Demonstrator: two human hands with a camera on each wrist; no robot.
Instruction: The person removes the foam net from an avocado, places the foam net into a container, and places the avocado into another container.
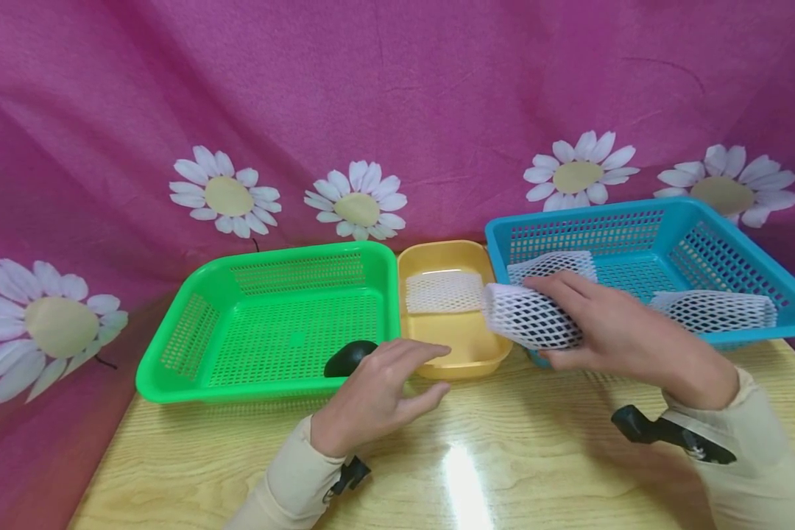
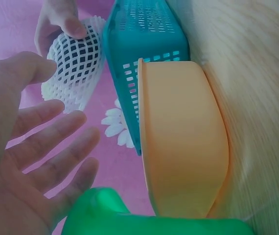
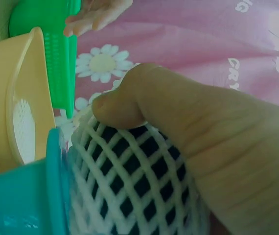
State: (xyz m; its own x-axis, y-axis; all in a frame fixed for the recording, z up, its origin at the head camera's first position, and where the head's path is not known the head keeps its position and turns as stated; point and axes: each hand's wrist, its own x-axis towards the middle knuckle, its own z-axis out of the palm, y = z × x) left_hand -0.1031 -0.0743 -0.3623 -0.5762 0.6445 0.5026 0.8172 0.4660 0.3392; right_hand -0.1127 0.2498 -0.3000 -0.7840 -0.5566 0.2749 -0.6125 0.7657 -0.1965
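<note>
My right hand [image 1: 619, 335] grips a dark rounded item in a white foam net sleeve [image 1: 530, 316], above the near left corner of the blue basket [image 1: 676, 207]. In the right wrist view, the thumb presses on the net [image 3: 129, 181] and dark skin shows through its mesh. My left hand [image 1: 380, 394] holds nothing; its fingers are spread, reaching toward the yellow tray [image 1: 460, 346] from the green basket's near right corner. A smooth black oval item [image 1: 350, 359] lies in the green basket [image 1: 271, 386], partly hidden behind that hand.
A flat white foam net [image 1: 444, 293] lies in the yellow tray. Inside the blue basket are two more netted items, one at the left [image 1: 559, 263] and one at the right [image 1: 715, 309]. A pink flowered cloth [image 1: 437, 88] hangs behind the wooden table [image 1: 523, 456].
</note>
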